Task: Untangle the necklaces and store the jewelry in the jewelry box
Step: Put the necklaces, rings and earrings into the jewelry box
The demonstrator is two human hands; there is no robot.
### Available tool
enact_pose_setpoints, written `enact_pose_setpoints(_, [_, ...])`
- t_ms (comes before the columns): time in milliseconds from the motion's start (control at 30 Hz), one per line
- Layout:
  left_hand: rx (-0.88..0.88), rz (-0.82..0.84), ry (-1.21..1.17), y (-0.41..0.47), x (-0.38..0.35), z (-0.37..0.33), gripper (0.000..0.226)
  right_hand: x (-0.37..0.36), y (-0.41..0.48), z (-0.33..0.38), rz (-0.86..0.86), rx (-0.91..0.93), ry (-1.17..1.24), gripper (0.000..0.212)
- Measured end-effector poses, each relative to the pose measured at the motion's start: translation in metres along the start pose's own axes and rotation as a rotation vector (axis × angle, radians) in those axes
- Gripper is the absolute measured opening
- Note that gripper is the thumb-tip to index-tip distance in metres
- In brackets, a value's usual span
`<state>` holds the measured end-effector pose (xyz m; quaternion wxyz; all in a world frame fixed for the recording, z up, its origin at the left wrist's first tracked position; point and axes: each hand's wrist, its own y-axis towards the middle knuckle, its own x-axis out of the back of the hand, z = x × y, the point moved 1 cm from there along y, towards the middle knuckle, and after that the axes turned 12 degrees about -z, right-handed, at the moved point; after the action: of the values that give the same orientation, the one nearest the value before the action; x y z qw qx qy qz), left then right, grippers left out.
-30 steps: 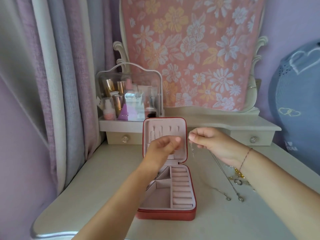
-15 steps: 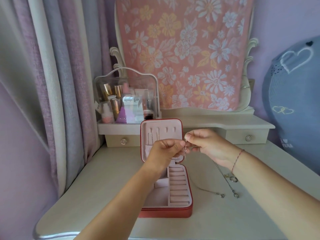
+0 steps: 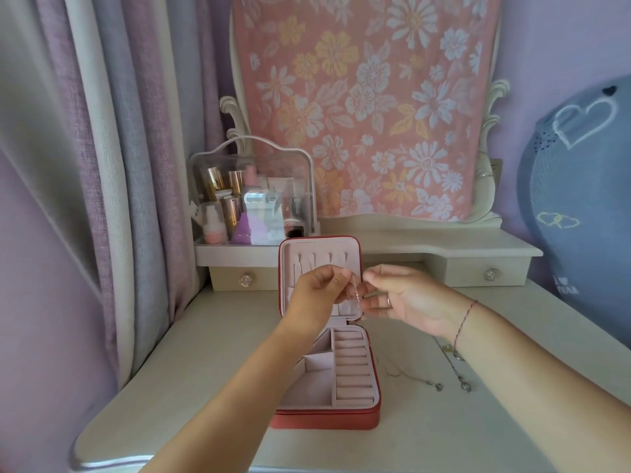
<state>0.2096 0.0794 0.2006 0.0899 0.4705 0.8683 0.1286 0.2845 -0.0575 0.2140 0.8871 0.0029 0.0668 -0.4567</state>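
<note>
A red jewelry box (image 3: 324,419) lies open on the dressing table, its lid upright with hooks and its pink base split into compartments and ring rolls. In front of the lid my left hand (image 3: 319,295) and my right hand (image 3: 406,298) meet. Both pinch a thin pink-gold chain (image 3: 356,297) that hangs down between the fingertips. Right of the box, two silver necklaces (image 3: 457,373) lie on the table, partly hidden under my right wrist, beside a small gold piece (image 3: 446,348).
A clear cosmetics case (image 3: 252,199) with bottles stands on the raised shelf behind the box. Two drawers with crystal knobs (image 3: 490,274) sit under that shelf. Curtains hang at the left; a blue cushion (image 3: 580,199) leans at the right. A floral cloth covers the mirror.
My left hand has come to the right hand and pinched the chain. The chain now hangs short between both hands in front of the lid. The camera has tilted slightly.
</note>
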Motion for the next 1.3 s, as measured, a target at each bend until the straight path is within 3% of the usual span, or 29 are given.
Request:
enact_pose_setpoints(233, [0.033, -0.030, -0.019, 0.008, 0.011, -0.006, 0.024, -0.013, 0.005, -0.005, 0.064, 0.057, -0.141, 0.009])
enact_pose_setpoints(533, [0.159, -0.134, -0.109, 0.031, 0.029, 0.001, 0.016, -0.028, 0.035, 0.000, -0.308, 0.187, -0.215, 0.010])
enact_pose_setpoints(733, [0.052, -0.401, 0.241, 0.048, 0.022, 0.019, 0.025, -0.040, 0.064, -0.009, -0.637, 0.433, -0.496, 0.013])
enact_pose_setpoints(933, [0.008, -0.564, 0.552, 0.061, 0.013, 0.018, 0.020, -0.054, 0.076, -0.008, -0.878, 0.490, -0.799, 0.019])
enact_pose_setpoints(1067, [0.005, -0.632, 0.695, 0.064, 0.009, 0.018, 0.016, -0.058, 0.080, -0.010, -0.933, 0.497, -0.903, 0.021])
enact_pose_setpoints(1300, [0.056, -0.583, 0.722, 0.062, 0.007, 0.030, 0.020, -0.055, 0.075, -0.020, -0.887, 0.540, -1.070, 0.022])
